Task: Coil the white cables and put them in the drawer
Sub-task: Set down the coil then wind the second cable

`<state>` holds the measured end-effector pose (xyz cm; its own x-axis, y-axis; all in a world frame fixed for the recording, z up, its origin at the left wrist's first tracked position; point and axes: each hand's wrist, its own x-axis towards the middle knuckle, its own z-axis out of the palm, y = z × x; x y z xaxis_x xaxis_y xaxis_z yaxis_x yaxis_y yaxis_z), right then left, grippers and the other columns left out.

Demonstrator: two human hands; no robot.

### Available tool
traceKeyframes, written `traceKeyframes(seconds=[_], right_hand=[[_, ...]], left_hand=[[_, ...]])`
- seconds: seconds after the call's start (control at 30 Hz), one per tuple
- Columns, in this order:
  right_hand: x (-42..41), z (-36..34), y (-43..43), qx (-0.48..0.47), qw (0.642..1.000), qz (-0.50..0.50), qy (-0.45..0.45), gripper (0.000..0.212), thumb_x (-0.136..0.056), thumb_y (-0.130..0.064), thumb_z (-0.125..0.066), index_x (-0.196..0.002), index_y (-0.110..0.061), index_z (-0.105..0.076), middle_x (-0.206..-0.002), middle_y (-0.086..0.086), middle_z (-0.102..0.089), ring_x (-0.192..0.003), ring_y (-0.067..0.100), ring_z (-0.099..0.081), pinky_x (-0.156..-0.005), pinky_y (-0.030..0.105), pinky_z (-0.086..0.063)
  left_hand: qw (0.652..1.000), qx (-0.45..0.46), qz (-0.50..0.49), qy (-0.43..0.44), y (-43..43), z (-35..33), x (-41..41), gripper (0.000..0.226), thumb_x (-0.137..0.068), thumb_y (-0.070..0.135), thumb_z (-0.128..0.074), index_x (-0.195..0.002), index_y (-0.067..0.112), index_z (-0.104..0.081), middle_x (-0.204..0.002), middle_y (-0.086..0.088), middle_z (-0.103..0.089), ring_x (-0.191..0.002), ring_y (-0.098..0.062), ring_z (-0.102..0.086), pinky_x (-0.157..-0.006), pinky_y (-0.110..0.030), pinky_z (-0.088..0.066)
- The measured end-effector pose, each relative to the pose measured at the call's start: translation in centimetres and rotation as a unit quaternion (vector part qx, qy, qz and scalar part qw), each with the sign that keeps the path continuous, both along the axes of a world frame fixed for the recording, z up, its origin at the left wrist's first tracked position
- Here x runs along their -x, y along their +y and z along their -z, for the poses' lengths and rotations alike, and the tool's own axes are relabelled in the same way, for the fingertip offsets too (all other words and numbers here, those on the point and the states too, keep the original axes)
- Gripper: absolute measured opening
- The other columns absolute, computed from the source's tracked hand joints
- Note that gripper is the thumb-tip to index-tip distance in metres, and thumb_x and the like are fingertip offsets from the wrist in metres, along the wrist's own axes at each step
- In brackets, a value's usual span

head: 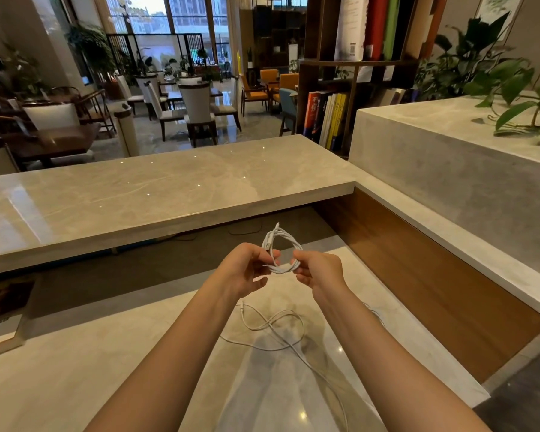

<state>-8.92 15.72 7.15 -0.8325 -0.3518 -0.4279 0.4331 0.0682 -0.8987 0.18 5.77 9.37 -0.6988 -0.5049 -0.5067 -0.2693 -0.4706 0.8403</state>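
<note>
A white cable wound into a small coil (283, 248) hangs in the air above the lower marble desk (75, 369). My left hand (243, 269) pinches its left side and my right hand (317, 271) pinches its right side. One plug end sticks up from the top of the coil. A second white cable (275, 330) lies loose in open loops on the desk below my forearms, trailing toward the near edge. No drawer is in view.
A raised marble counter (156, 188) runs across in front, with a dark gap beneath it. A wood-lined wall (418, 275) and a higher stone ledge (449, 169) with a plant (518, 98) stand to the right. A book (0, 322) lies at the left.
</note>
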Motion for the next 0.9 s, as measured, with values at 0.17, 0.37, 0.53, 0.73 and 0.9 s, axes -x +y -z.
traceKeyframes(seconds=[0.17, 0.37, 0.53, 0.73, 0.9], right_hand=[[-0.3, 0.8, -0.2, -0.012, 1.000, -0.007, 0.009, 0.010, -0.083, -0.010, -0.066, -0.084, 0.000, -0.066, -0.070, 0.011, -0.065, -0.054, 0.015, -0.058, -0.049, 0.021, -0.051], [-0.1, 1.1, -0.1, -0.099, 0.980, -0.065, 0.161, 0.013, -0.085, -0.013, -0.062, -0.082, -0.001, -0.068, -0.077, 0.013, -0.066, -0.064, 0.019, -0.061, -0.063, 0.030, -0.057], [0.3, 0.1, 0.2, -0.057, 0.912, -0.187, 0.359, 0.038, -0.090, -0.022, -0.059, -0.127, -0.018, -0.054, -0.108, -0.007, -0.059, -0.100, 0.007, -0.055, -0.077, 0.016, -0.045], [1.6, -1.7, 0.6, -0.040, 0.846, -0.276, 0.455, 0.021, -0.091, -0.025, -0.058, -0.110, -0.018, -0.065, -0.095, -0.004, -0.066, -0.088, 0.009, -0.061, -0.073, 0.020, -0.049], [1.0, -1.7, 1.0, 0.041, 0.897, -0.287, 0.335, 0.016, -0.092, -0.023, -0.057, -0.091, -0.013, -0.069, -0.072, -0.001, -0.067, -0.073, 0.012, -0.062, -0.071, 0.024, -0.049]], left_hand=[[0.994, -0.024, 0.055, 0.095, 0.1, 0.0, -0.5, 0.017, -0.062, -0.005, -0.047, -0.061, 0.009, -0.056, -0.069, -0.004, -0.057, -0.068, -0.015, -0.052, -0.072, -0.028, -0.041], [0.988, 0.051, 0.110, 0.094, -0.9, 0.8, -0.4, 0.035, -0.088, 0.037, -0.054, -0.065, 0.013, -0.063, -0.066, -0.002, -0.060, -0.067, -0.015, -0.055, -0.080, -0.034, -0.045], [0.986, 0.015, 0.087, 0.141, -0.9, 1.2, -0.2, 0.058, -0.099, 0.038, -0.036, -0.048, 0.013, -0.050, -0.049, -0.001, -0.043, -0.051, -0.014, -0.043, -0.063, -0.027, -0.040], [0.974, -0.072, 0.107, 0.188, -1.1, 0.9, -1.2, 0.061, -0.099, 0.040, -0.032, -0.045, 0.013, -0.045, -0.045, -0.001, -0.037, -0.048, -0.015, -0.042, -0.060, -0.027, -0.038], [0.989, 0.022, 0.065, 0.135, -0.9, 0.4, -1.2, 0.050, -0.099, 0.041, -0.034, -0.062, 0.012, -0.049, -0.045, 0.002, -0.034, -0.046, -0.013, -0.038, -0.053, -0.025, -0.044]])
